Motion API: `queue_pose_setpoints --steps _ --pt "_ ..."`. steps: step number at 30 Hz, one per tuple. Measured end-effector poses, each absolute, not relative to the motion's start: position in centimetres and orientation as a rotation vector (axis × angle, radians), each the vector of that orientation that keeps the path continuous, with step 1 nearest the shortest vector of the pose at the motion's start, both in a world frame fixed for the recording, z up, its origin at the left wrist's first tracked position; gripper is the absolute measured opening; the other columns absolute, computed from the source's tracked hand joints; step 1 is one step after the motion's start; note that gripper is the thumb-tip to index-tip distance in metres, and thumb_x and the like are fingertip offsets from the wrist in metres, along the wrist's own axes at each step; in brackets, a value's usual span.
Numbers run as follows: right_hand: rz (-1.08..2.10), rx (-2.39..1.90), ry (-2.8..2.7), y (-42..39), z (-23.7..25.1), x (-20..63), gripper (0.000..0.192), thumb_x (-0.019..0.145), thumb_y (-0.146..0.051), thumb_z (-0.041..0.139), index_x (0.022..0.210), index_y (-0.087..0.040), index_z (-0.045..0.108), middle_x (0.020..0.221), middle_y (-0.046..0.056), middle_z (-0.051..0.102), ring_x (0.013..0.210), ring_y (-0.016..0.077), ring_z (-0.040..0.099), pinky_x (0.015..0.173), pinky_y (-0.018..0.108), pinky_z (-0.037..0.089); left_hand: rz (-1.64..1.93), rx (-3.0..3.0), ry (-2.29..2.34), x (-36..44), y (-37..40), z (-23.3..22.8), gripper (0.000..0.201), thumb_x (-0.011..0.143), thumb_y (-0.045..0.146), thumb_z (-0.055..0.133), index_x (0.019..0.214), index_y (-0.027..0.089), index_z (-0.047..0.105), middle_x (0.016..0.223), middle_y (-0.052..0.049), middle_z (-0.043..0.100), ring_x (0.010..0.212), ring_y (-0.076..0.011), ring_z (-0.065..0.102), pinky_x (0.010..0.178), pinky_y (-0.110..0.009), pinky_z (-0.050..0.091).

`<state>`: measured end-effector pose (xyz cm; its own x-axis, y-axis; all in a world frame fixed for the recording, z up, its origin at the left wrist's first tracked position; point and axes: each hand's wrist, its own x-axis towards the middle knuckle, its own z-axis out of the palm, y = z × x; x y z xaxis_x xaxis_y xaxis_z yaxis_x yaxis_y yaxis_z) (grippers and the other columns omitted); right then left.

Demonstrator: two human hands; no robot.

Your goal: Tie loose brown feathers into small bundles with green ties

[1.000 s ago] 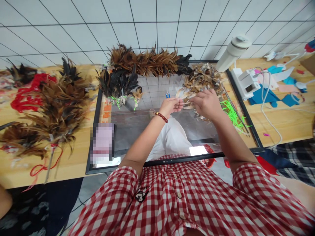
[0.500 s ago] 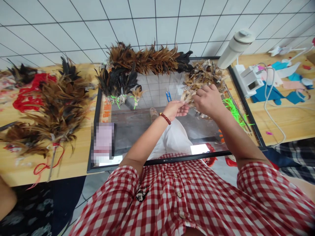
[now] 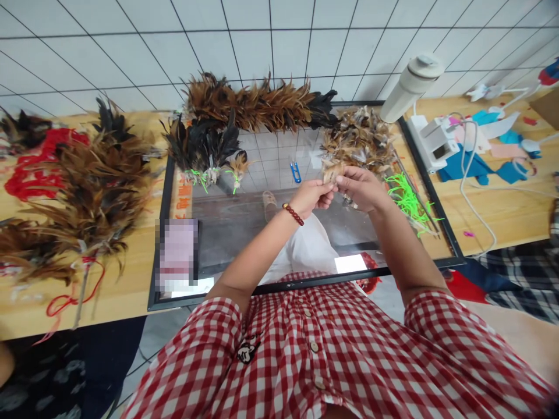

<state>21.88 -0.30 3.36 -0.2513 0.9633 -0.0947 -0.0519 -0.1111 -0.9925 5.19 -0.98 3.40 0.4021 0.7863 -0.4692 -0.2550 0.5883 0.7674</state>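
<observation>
Two bare hands meeting over a glass-topped frame (image 3: pixel 437 192), pinching a small tuft of pale brown feathers (image 3: pixel 332 170) between them. Left hand (image 3: pixel 311 196), a red bead bracelet (image 3: pixel 292 214) on its wrist, closed with fingertips gripping the tuft's lower end; right hand (image 3: pixel 360 189) likewise closed, thumb and fingers nipped narrow on the same tuft from the other side. Tuft held just above the glass, fanning up and away from the fingers. Directly beyond the grip, a loose heap of mottled tan feathers (image 3: pixel 360 139), nearly touching the tuft's tip. Just left of the grip and a little beyond it, a pair of blue-handled snips (image 3: pixel 296 172) lying flat on the glass. Right of the grip, beside the right wrist, a tangle of neon-green ties (image 3: pixel 408 201). Further beyond, along the frame's far edge, a long row of rust-brown feathers (image 3: pixel 257 107); well to the left of the grip, dark bundles bound with green ties (image 3: pixel 203 151). Far left, off the glass on the wooden bench, a spread of brown feathers (image 3: pixel 96 186) with red cord (image 3: pixel 30 169). Beyond and right of the grip, a white flask (image 3: pixel 410 87) leaning at the frame's corner. Nearest the camera, a red-and-white checked shirt (image 3: pixel 332 355).
</observation>
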Motion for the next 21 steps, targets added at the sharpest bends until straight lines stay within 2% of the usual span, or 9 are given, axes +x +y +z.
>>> queue_pose_setpoints --steps 3,5,10,13,15,18,21 --pt "1.458 -1.161 -1.244 0.1 3.0 22.2 0.051 0.052 -0.063 0.1 0.063 -0.021 0.073 0.064 0.001 0.068 0.058 0.0125 0.054 0.059 0.03 0.044 0.693 0.679 0.902 5.1 -1.0 3.3 0.024 0.1 0.018 0.065 0.077 0.011 0.069 0.057 0.002 0.063 0.045 -0.0052 0.056 0.053 -0.02 0.044" --pt "1.445 -1.175 -1.24 0.1 2.9 22.4 0.051 0.05 -0.063 0.101 0.061 -0.021 0.074 0.062 0.001 0.068 0.058 0.0131 0.055 0.059 0.03 0.046 0.668 0.682 0.884 4.9 -1.0 3.3 0.021 0.099 0.022 0.068 0.081 0.011 0.071 0.061 0.0 0.067 0.05 -0.0064 0.06 0.056 -0.02 0.047" --pt "1.485 -1.12 -1.342 -0.2 3.2 22.2 0.047 0.061 -0.06 0.098 0.058 -0.02 0.073 0.054 0.0 0.063 0.053 0.011 0.055 0.056 0.028 0.045 0.551 0.735 0.808 4.4 -0.8 2.9 0.024 0.1 0.024 0.066 0.082 0.01 0.073 0.06 -0.001 0.067 0.05 -0.0075 0.062 0.055 -0.02 0.048" --pt "1.558 -1.103 -1.388 -0.3 3.3 22.0 0.045 0.062 -0.062 0.097 0.064 -0.021 0.076 0.056 0.0 0.066 0.052 0.0126 0.055 0.054 0.029 0.047 0.484 0.761 0.751 4.1 -0.7 2.7 0.025 0.097 0.026 0.07 0.078 0.01 0.073 0.057 -0.001 0.065 0.047 -0.0075 0.06 0.054 -0.02 0.047" --pt "1.538 -1.122 -1.337 -0.2 3.2 21.8 0.046 0.058 -0.061 0.098 0.065 -0.022 0.076 0.058 -0.001 0.066 0.051 0.012 0.055 0.052 0.028 0.046 0.469 0.748 0.717 3.9 -0.6 2.6 0.023 0.096 0.028 0.073 0.083 0.009 0.074 0.064 -0.004 0.071 0.054 -0.0102 0.067 0.06 -0.023 0.052" --pt "1.486 -1.152 -1.171 0.2 3.1 21.5 0.049 0.052 -0.059 0.101 0.061 -0.021 0.073 0.06 -0.002 0.067 0.054 0.0106 0.055 0.054 0.026 0.046 0.549 0.645 0.659 3.7 -0.3 2.5 0.023 0.098 0.032 0.069 0.093 0.01 0.075 0.087 -0.013 0.081 0.075 -0.017 0.078 0.079 -0.032 0.06" --pt "1.467 -1.157 -1.138 0.4 2.9 21.4 0.048 0.05 -0.058 0.102 0.06 -0.021 0.072 0.063 -0.002 0.067 0.061 0.0117 0.058 0.061 0.027 0.049 0.586 0.559 0.625 3.5 -0.1 2.4 0.021 0.1 0.029 0.067 0.093 0.011 0.073 0.091 -0.013 0.082 0.079 -0.0184 0.079 0.085 -0.035 0.06"
